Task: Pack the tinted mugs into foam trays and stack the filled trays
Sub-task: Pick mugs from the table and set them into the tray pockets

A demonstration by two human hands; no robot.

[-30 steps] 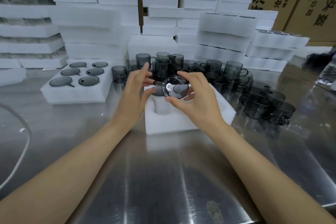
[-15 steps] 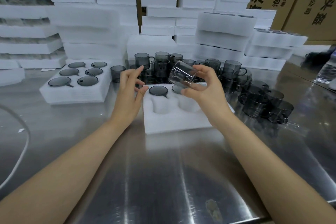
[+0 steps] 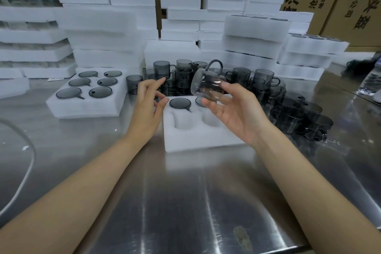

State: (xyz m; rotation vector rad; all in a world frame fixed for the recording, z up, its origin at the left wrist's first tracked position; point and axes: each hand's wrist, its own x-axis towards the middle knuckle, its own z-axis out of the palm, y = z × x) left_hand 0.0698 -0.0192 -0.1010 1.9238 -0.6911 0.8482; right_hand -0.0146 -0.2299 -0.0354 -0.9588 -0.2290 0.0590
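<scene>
Gripping a tinted mug (image 3: 208, 86) on its side, handle uppermost, the right hand (image 3: 237, 113) held it above the foam tray (image 3: 198, 138) on the steel table (image 3: 185, 202). The left hand (image 3: 148, 105), fingers loosely bent and holding nothing, hung by the tray's left edge, near a seated mug (image 3: 179, 103).

Both bare forearms extend forward from the lower corners. Left grip (image 3: 148, 105): palm turned inward, fingers loosely curled, thumb apart, holding nothing. Right grip (image 3: 237, 113): palm upward, thumb and fingertips pinching a tilted tinted mug (image 3: 207, 86).
</scene>
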